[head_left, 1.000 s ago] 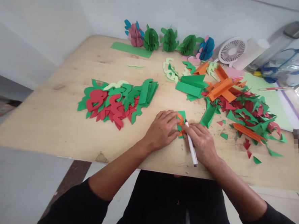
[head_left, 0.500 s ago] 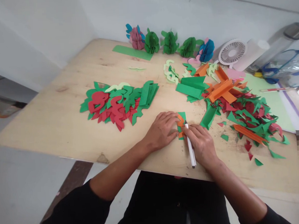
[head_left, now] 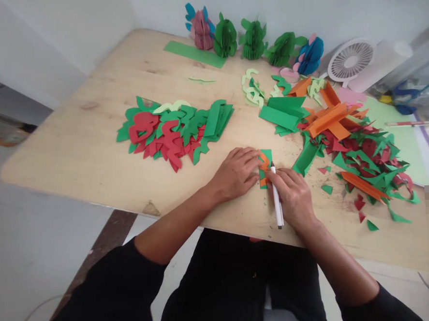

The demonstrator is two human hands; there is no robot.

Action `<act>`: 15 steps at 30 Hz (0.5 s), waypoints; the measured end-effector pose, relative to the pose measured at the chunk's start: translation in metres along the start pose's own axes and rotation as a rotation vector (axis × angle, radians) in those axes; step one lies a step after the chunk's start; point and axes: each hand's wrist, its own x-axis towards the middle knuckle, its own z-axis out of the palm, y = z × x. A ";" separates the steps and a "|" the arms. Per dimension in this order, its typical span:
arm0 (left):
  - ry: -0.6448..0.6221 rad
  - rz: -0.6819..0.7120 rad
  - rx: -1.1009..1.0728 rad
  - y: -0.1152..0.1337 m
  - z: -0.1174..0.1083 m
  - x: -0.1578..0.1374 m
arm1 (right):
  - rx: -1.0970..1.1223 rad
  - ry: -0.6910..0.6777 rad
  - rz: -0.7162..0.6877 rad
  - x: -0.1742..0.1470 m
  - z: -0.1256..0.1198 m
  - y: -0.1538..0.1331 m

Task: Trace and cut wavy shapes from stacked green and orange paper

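A white marker pen with a dark end lies in the grip of my right hand, slanting across the front of the fingers. My left hand rests palm down on the table, its fingers stretched toward a small green paper rectangle and touching its left side. On top of that rectangle is an orange paper cutout with a curved outline, partly covered by fingertips. The pen's upper end is close to the cutout's right edge; whether it touches the paper I cannot tell.
Left of my hands lie red cutouts and green cutouts. On the right is a heap of paper scraps with orange folded strips. Honeycomb-paper figures and a white fan stand along the wall.
The camera view has tilted and turned slightly, so the table things appear higher and a bit further right. Both hands keep their places at the green rectangle, with the pen still held.
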 end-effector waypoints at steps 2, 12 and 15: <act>0.000 0.003 0.006 0.000 0.000 0.000 | 0.001 0.003 -0.002 0.000 0.000 0.000; 0.015 0.034 0.010 0.000 0.001 -0.001 | 0.006 0.012 0.003 0.000 0.000 0.000; 0.007 0.031 0.006 0.000 0.000 -0.001 | 0.006 0.011 0.000 -0.001 0.001 0.000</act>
